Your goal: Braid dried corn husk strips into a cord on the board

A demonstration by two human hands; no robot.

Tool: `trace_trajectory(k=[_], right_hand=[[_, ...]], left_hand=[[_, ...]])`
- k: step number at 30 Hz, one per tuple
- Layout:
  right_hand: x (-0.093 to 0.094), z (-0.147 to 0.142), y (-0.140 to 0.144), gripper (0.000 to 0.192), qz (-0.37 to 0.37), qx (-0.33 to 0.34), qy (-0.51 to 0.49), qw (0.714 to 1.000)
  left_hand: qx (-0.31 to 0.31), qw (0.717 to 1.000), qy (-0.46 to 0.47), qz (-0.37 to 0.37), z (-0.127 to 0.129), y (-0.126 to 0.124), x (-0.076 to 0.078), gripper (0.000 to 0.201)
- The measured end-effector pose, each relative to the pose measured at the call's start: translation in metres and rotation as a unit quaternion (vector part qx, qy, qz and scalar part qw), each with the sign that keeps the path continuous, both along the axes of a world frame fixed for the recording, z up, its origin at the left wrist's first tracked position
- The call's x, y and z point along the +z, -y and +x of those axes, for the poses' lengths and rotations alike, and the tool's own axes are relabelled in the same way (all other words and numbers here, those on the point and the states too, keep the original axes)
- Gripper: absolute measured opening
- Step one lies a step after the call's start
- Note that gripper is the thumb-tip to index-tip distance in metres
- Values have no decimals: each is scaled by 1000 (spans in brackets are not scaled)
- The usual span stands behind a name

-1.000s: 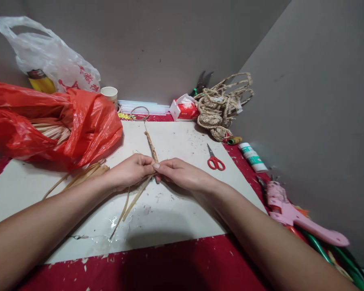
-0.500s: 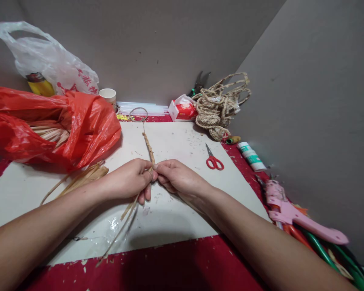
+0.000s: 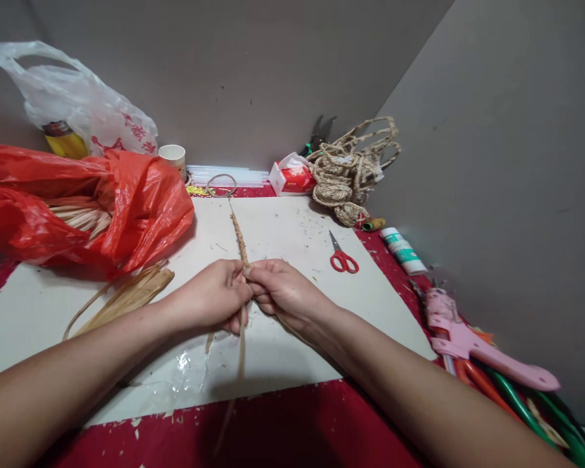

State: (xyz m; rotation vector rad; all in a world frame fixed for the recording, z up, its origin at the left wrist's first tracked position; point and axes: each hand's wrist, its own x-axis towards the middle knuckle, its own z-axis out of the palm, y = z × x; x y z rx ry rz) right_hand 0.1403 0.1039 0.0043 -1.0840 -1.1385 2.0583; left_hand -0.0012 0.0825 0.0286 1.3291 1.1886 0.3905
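Over the middle of a white board (image 3: 292, 221), a thin braided straw cord (image 3: 238, 235) runs away from me toward the back edge. My left hand (image 3: 228, 292) and my right hand (image 3: 279, 289) meet at its near end, both with fingers pinched on it. Loose straw strands hang from the pinch toward me, one long strand (image 3: 242, 351) reaching past the board's front edge. Another strand passes under my right wrist. Left of my left hand lies a bundle of flat dry straw leaves (image 3: 131, 296). Red-handled scissors (image 3: 342, 257) rest to the right.
An orange-red plastic bag (image 3: 151, 208) with straw inside sits at the left. Along the back are a paper cup (image 3: 172, 156), clear sticks (image 3: 224, 175), a tissue pack (image 3: 292, 175) and coiled straw rope (image 3: 344, 172). A pink glue gun (image 3: 487, 351) and a white-green roll (image 3: 403, 251) line the right.
The long hanging strand has swung from the left to nearly straight below my hands. My left fingers have curled in closer to the right hand at the cord.
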Motion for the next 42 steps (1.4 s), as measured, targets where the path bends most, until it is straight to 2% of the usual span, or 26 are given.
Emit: trace_trajectory(k=[2, 5, 7, 13, 20, 24, 27, 30, 32, 35, 38, 40, 42], right_hand=[[2, 1, -1, 19, -19, 9, -11, 1000], [3, 4, -4, 16, -28, 37, -19, 999], [3, 6, -5, 16, -26, 47, -21, 998], [1, 10, -10, 18, -32, 82, -30, 996], [3, 19, -17, 22, -9, 134, 18, 991], [3, 24, -21, 22, 67, 157, 74, 982], [6, 24, -21, 20, 155, 168, 148, 962], [11, 22, -19, 19, 257, 167, 217, 927], [13, 21, -17, 20, 299, 166, 253, 905], [17, 23, -16, 23, 330, 163, 306, 878], [23, 29, -16, 26, 352, 166, 339, 857], [28, 31, -15, 25, 353, 162, 339, 857], [31, 30, -9, 23, 328, 150, 326, 874]], left_hand=[[2, 999, -44, 11, -8, -8, 7, 24], [84, 977, -112, 158, -19, -19, 9, 22], [119, 963, -113, 215, -20, -23, 5, 21], [80, 992, 3, 93, -8, -19, -13, 19], [36, 989, -24, 139, -12, -25, -15, 22], [18, 990, -9, 140, -16, -29, -14, 29], [18, 994, 24, 101, -14, -28, -13, 27], [40, 997, 55, 24, -11, -24, -11, 24], [58, 996, 70, -16, -9, -22, -10, 23], [83, 994, 69, -28, -7, -20, -9, 22], [97, 994, 51, -6, -6, -20, -10, 21], [97, 995, 36, 13, -6, -19, -11, 19], [97, 994, 30, 31, -5, -19, -14, 18]])
